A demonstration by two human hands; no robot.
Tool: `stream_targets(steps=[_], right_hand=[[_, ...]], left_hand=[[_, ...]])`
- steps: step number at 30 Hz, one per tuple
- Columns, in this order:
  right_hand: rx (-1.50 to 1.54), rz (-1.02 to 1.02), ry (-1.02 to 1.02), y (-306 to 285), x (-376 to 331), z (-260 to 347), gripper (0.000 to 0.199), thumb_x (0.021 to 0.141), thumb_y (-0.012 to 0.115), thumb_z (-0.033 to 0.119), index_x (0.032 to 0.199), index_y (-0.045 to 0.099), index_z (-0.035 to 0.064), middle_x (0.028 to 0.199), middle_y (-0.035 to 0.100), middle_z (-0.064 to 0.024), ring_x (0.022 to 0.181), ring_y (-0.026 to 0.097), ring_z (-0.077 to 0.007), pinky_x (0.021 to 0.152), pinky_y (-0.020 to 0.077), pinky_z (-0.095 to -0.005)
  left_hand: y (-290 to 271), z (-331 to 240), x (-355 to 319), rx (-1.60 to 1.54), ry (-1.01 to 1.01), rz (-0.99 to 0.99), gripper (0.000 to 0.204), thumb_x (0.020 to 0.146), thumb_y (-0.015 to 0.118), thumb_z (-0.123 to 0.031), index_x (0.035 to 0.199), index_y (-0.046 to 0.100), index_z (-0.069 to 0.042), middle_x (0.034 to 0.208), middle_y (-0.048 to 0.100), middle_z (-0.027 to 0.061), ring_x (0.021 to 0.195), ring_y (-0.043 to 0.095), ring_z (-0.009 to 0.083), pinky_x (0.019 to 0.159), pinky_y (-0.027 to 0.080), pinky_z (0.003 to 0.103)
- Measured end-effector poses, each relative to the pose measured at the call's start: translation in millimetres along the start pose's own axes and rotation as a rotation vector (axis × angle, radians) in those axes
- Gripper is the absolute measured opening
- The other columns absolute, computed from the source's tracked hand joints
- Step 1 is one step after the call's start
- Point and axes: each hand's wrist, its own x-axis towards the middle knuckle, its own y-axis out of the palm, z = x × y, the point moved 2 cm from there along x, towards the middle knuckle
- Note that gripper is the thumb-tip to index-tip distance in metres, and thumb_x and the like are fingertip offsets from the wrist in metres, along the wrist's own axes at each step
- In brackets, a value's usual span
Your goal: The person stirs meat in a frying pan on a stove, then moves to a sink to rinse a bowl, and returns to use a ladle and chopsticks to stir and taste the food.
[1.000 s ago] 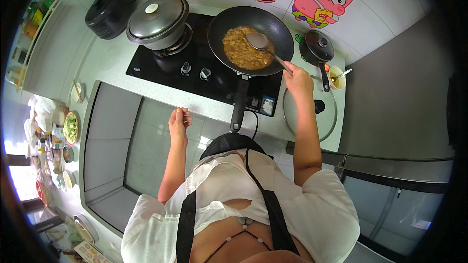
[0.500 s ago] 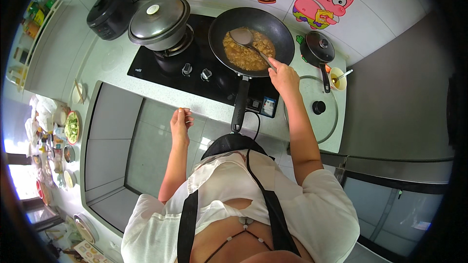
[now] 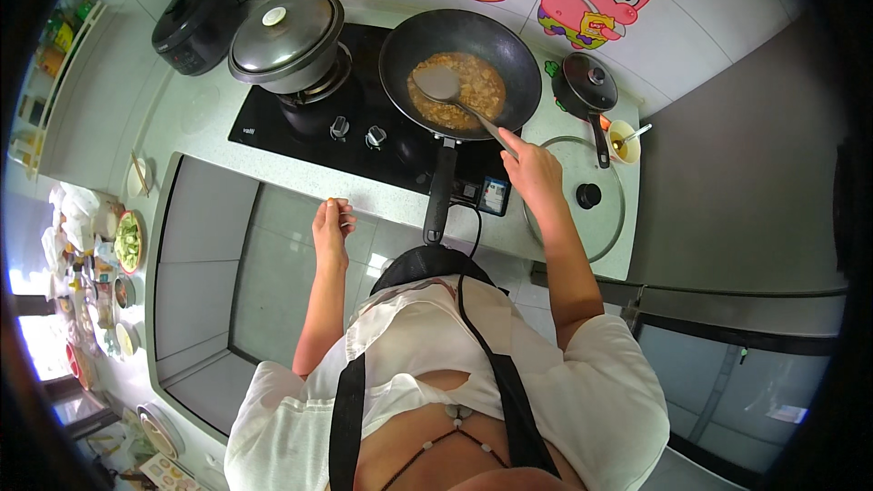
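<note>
My right hand is wrapped round the handle of a grey spatula with a broad, rounded head. That head lies over brown, saucy chopped food in the middle of a black wok. The wok sits on the right side of a black glass hob, its long handle pointing toward me. In front of the counter's edge, to the left of the wok handle, my left hand hangs in the air. It is open, with its fingers loosely bent, and it touches nothing.
A lidded steel pot stands on the left burner beside a black rice cooker. Right of the hob are a glass lid, a small black saucepan and a bowl with a spoon. Plates and bowls line the left counter.
The spatula head has shifted a little left and nearer within the wok, with my right hand lower along with it. The whole view has shifted slightly. My left hand stays much the same.
</note>
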Motion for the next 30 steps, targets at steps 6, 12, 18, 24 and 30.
stream_targets(steps=[6, 12, 18, 24, 30], right_hand=[[-0.016, 0.009, 0.087, -16.0, -7.4, -11.0, 0.033, 0.077, 0.056, 0.023, 0.110, 0.056, 0.0220, 0.076, 0.061, -0.0141, 0.070, 0.058, -0.0320, 0.061, 0.0455, -0.0411], [0.040, -0.046, 0.129, -37.0, -17.3, -16.1, 0.032, 0.078, 0.055, 0.021, 0.110, 0.056, 0.0199, 0.079, 0.061, -0.0135, 0.071, 0.059, -0.0319, 0.062, 0.0457, -0.0407], [-0.033, -0.003, 0.180, -43.4, -22.0, -22.1, 0.033, 0.077, 0.056, 0.024, 0.110, 0.057, 0.0199, 0.083, 0.062, -0.0145, 0.075, 0.059, -0.0322, 0.066, 0.0460, -0.0397], [0.016, -0.088, 0.187, -82.8, -8.7, -42.1, 0.035, 0.076, 0.058, 0.031, 0.109, 0.057, 0.0185, 0.088, 0.061, -0.0159, 0.081, 0.058, -0.0322, 0.071, 0.0449, -0.0392], [-0.157, -0.232, -0.004, -118.4, -2.2, -39.1, 0.031, 0.077, 0.057, 0.025, 0.106, 0.058, 0.0144, 0.097, 0.059, -0.0104, 0.080, 0.058, -0.0294, 0.069, 0.0451, -0.0372]], left_hand=[[1.5, 2.2, 2.8, -0.001, -0.008, 0.018, 0.024, 0.089, 0.044, -0.029, 0.084, 0.054, -0.009, 0.074, 0.055, -0.0015, 0.061, 0.049, 0.0068, 0.055, 0.038, 0.021], [3.4, 3.6, 2.8, 0.003, -0.017, 0.018, 0.023, 0.089, 0.044, -0.030, 0.085, 0.055, -0.010, 0.075, 0.055, -0.0015, 0.062, 0.049, 0.0065, 0.056, 0.038, 0.020], [10.8, 2.4, 0.1, -0.005, -0.026, 0.029, 0.023, 0.089, 0.043, -0.028, 0.086, 0.054, -0.009, 0.075, 0.055, -0.0008, 0.062, 0.049, 0.0066, 0.056, 0.038, 0.020], [7.2, 3.9, 2.5, -0.019, 0.003, 0.033, 0.023, 0.089, 0.044, -0.029, 0.085, 0.054, -0.009, 0.075, 0.055, -0.0011, 0.062, 0.049, 0.0067, 0.056, 0.038, 0.020], [4.5, 6.0, 0.1, -0.005, -0.009, 0.024, 0.023, 0.089, 0.044, -0.030, 0.085, 0.054, -0.010, 0.075, 0.055, -0.0011, 0.062, 0.050, 0.0071, 0.056, 0.039, 0.020]])
